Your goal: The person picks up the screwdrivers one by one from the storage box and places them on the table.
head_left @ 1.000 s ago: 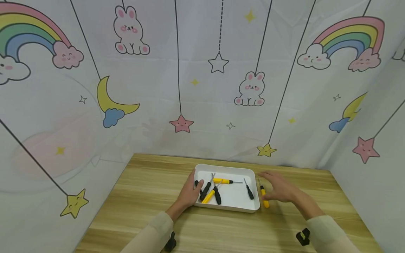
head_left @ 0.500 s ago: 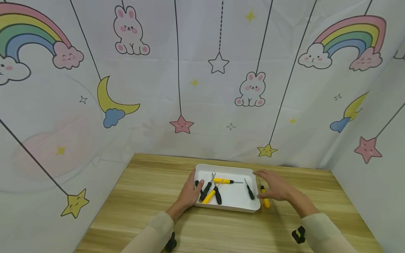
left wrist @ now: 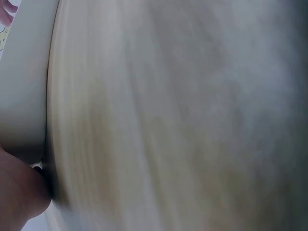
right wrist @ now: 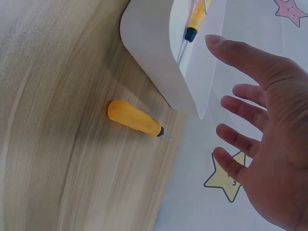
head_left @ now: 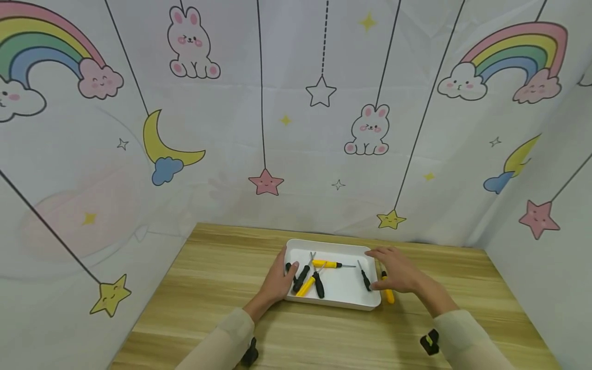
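The white tray [head_left: 344,285] sits on the wood-grained surface [head_left: 324,329], and my left hand [head_left: 276,282] holds its left end, thumb over the rim and fingers along the outside wall. My right hand [head_left: 398,270] is over the tray's right end with nothing in it, fingers spread and thumb wide apart from them; I cannot tell whether it touches the rim.

Inside the tray's right end lies a small black screwdriver [head_left: 365,278], its handle close to my right thumb. In the tray's left half, a black-handled screwdriver [head_left: 301,279], a yellow one [head_left: 306,286] and a second black one [head_left: 318,285] lie crossing one another. Above them, nearer the tray's far wall, another yellow screwdriver [head_left: 325,264] lies lengthwise. A further black handle [head_left: 289,267] shows partly hidden by my left thumb.

Outside the tray, just beside its right end, a loose yellow screwdriver [right wrist: 134,118] rests on the surface. Behind the tray hangs a white cloth [head_left: 296,149] printed with rabbits, stars and rainbows.
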Motion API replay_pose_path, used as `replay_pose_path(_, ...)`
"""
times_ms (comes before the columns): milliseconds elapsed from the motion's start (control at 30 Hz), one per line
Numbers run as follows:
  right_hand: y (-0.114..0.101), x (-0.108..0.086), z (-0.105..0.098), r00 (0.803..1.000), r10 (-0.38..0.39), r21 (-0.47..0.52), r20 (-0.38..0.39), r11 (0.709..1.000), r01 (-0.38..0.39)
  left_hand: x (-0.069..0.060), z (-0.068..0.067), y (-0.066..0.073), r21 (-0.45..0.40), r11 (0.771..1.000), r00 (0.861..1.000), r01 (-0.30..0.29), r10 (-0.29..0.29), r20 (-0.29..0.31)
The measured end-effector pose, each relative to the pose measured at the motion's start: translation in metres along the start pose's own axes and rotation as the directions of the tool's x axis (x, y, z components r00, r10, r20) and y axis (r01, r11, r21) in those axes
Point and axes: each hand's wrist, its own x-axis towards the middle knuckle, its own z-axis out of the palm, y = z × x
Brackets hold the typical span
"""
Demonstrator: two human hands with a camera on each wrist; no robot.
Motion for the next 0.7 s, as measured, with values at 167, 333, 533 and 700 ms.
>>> replay_pose_path(167,0.0,0.003,0.004,1.0,0.003,-0.022,0.0,1.0,-0.003,0.0,0.001,0.0,0.001,1.0,1.0,-0.002,0.002,-0.003)
replay_pose_path(333,0.0,0.006,0.009,1.0,0.011,-0.047,0.017,0.999,-0.01,-0.001,0.0,0.001,-0.002,1.0,1.0,-0.002,0.002,-0.004)
replay_pose_path(533,-0.002,0.008,0.012,1.0,0.008,-0.05,0.023,0.999,-0.007,-0.002,-0.001,0.002,0.002,1.0,1.0,-0.001,0.001,0.001)
replay_pose_path(700,-0.001,0.01,0.017,1.0,0.013,-0.067,0.021,0.998,-0.011,0.0,0.0,0.0,0.01,1.0,1.0,-0.001,0.001,-0.001)
